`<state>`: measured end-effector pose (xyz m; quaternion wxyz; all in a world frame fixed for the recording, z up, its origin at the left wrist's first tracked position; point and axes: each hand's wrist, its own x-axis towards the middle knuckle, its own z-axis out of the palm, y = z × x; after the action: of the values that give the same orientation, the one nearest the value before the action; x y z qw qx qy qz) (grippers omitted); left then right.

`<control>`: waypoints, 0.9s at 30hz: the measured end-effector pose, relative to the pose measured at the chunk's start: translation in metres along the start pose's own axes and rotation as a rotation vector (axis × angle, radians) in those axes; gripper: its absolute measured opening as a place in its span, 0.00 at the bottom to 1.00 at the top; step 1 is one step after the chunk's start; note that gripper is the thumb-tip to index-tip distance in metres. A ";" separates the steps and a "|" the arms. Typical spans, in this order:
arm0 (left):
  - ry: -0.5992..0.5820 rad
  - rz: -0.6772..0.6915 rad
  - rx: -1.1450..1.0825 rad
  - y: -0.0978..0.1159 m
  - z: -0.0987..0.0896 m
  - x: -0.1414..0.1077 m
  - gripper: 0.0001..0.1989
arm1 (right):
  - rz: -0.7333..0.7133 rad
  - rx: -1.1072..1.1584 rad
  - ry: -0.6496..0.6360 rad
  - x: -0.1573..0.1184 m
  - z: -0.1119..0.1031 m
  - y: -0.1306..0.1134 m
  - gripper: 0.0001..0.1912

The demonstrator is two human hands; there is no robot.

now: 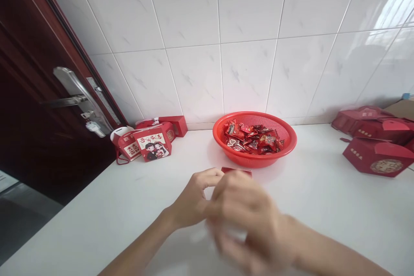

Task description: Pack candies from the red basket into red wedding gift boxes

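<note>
Both my hands are over the white table, in front of a red plastic basket [255,161] of wrapped sweets [252,138]. My left hand [197,198] has its fingers curved towards a small red item [237,171], of which only the far edge shows. My right hand [246,220] is nearer the camera, blurred by motion and partly in front of the left fingers. It covers most of the red item, so whether either hand grips it is hidden.
Red gift boxes [155,144] stand at the table's back left. More dark red boxes [378,155] are grouped at the right. A tiled wall [194,73] rises behind the table [136,198], and a dark door with a metal handle [80,95] is at the left.
</note>
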<state>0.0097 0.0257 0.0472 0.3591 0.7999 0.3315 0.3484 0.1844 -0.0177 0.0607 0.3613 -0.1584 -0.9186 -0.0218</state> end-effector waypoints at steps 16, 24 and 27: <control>-0.318 0.183 0.398 0.016 -0.010 0.011 0.11 | 0.621 0.283 -0.694 0.004 -0.041 0.058 0.07; -0.300 0.370 0.561 0.020 -0.002 0.006 0.10 | 0.598 0.166 -0.699 0.005 -0.039 0.049 0.13; -0.334 0.311 0.535 0.021 -0.003 0.006 0.10 | 0.600 0.203 -0.645 0.004 -0.043 0.049 0.11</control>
<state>0.0162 0.0201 0.0672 0.1289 0.9525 0.2221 0.1640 0.2246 0.0229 0.0911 0.0606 -0.3802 -0.8951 0.2248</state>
